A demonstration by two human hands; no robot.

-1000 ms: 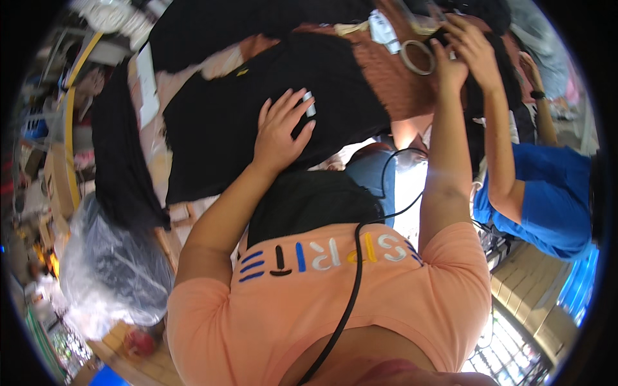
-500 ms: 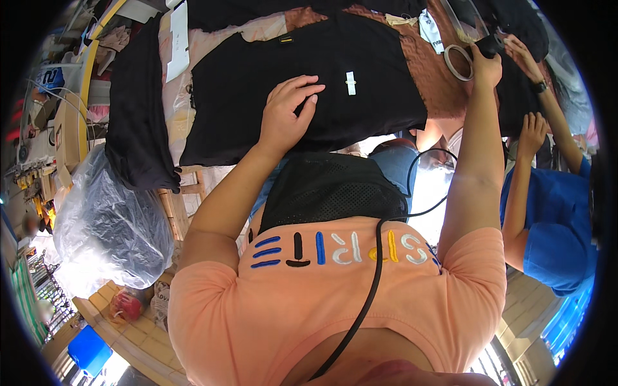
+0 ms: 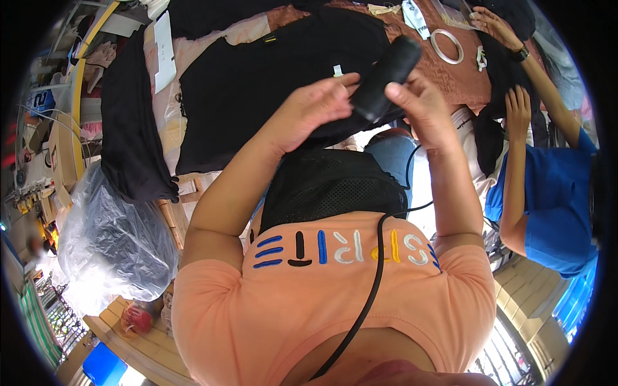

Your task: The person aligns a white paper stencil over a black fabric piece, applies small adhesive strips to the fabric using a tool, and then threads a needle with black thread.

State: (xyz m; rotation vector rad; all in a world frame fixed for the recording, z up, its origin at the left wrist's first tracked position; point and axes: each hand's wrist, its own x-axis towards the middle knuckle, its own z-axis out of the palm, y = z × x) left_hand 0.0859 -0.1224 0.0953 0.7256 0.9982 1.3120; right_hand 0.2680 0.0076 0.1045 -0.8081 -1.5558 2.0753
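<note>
1. Head view, nearest first: my orange shirt (image 3: 335, 302) fills the lower part, with a black cable (image 3: 367, 296) running up across it to a black mesh pouch (image 3: 331, 186) at my chest.
2. Above that, my two forearms rise and meet over the near edge of the surface (image 3: 489, 80).
3. My left hand (image 3: 315, 112) has its fingers curled, the fingertips touching the lower end of a black cylindrical tool (image 3: 386, 77). Its grip is loose on the tool rather than clamped round it.
4. My right hand (image 3: 418, 109) is closed on the same tool from the other side, thumb and fingers pinching its lower end. The tool stands tilted, its far end pointing up and to the right, held in the air above the surface.
5. Beneath the hands a black T-shirt (image 3: 257, 83) lies spread flat on the surface, with a small white tag (image 3: 337, 70) on it.
6. At the left edge a dark folded garment (image 3: 132, 122) hangs down, and a clear plastic bag (image 3: 112, 238) sits below it.
7. Toward the far right corner lies a white ring (image 3: 447, 45).
8. Beside it, a person in a blue shirt (image 3: 553, 193) reaches both hands onto dark cloth there.
</note>
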